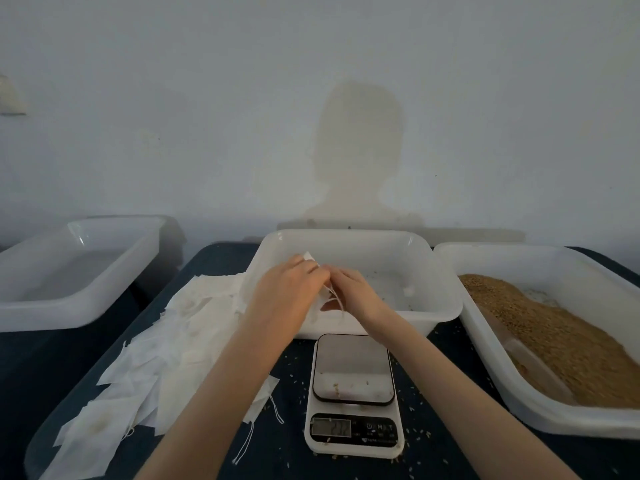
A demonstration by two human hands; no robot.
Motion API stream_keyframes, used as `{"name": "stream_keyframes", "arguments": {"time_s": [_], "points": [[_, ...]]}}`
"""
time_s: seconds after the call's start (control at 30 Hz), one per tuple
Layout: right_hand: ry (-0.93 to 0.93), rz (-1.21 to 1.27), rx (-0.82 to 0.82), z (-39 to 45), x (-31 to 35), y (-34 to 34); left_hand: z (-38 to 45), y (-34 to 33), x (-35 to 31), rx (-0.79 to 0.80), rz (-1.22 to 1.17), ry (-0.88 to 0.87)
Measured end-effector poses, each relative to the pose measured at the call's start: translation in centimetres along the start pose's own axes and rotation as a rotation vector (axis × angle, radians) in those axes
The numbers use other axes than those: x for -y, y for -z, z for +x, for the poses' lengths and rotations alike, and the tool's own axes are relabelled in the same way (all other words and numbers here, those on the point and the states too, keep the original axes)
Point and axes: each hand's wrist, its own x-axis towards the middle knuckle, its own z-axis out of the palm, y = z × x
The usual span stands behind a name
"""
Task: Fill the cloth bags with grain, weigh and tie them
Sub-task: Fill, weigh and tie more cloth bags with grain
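My left hand [289, 289] and my right hand [351, 289] meet over the front left part of the middle white tub [446, 299]. Between them they hold a small white cloth bag [309, 257], whose top corner shows above my left knuckles, and both pinch its white drawstring [337, 299], which loops down between the hands. Most of the bag is hidden by my hands. A white digital scale [354, 393] stands in front of the tub with a few grains on its bare platform and a lit display. Brown grain [554, 334] fills the right tub [491, 344].
A pile of flat empty cloth bags [162, 355] with loose strings lies left of the scale on the dark cloth. Another white tub [45, 306] stands at the far left. Stray grains dot the cloth around the scale. A plain wall rises behind.
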Motion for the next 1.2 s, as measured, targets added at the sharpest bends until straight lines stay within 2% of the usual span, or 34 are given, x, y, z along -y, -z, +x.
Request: {"name": "stream_keyframes", "arguments": {"time_s": [0.1, 0.17, 0.23, 0.33, 0.5, 0.6, 0.77, 0.83, 0.9, 1.0, 1.07, 1.2], "points": [[-0.055, 0.116, 0.020, -0.5, -0.6, 1.1, -0.3, -1.3, -1.0, -0.054, -0.129, -0.009], [-0.064, 0.092, 0.034, -0.9, -1.0, 2.0, -0.4, -1.8, -1.4, -0.086, -0.187, 0.018], [-0.088, -0.037, 0.005, -1.1, -1.3, 2.7, -0.4, -2.4, -1.3, -0.128, -0.192, -0.001], [-0.121, -0.301, -0.087, -1.1, -1.8, 3.8, 0.1, -3.1, -1.2, -0.079, -0.143, -0.101], [0.040, -0.816, -0.234, -1.6, -1.5, 4.8, 0.2, -4.2, -2.6, -0.050, -0.125, -0.158], [0.084, -0.909, -0.223, -2.2, -1.1, 5.2, 0.1, -4.6, -3.3, -0.083, -0.180, -0.146], [0.016, -1.125, -0.117, -2.9, -1.8, 6.2, 0.2, -4.7, -4.7, -0.137, -0.193, -0.158], [0.015, -1.118, -0.104, -3.1, -1.8, 6.4, 0.3, -5.0, -5.1, -0.178, -0.252, -0.155], [0.030, -0.997, -0.109, -3.3, -1.5, 7.0, 0.1, -5.5, -5.3, -0.165, -0.402, -0.083], [0.028, -0.896, -0.065, -3.9, -0.7, 7.6, -0.3, -6.3, -5.4, 0.025, -0.637, 0.022], [0.026, -0.853, -0.047, -4.2, -0.4, 7.8, -0.2, -6.9, -5.5, 0.168, -0.673, 0.044], [0.052, -0.778, 0.004, -5.1, 0.3, 8.2, 0.4, -7.8, -5.8, 0.211, -0.686, 0.088]]}}
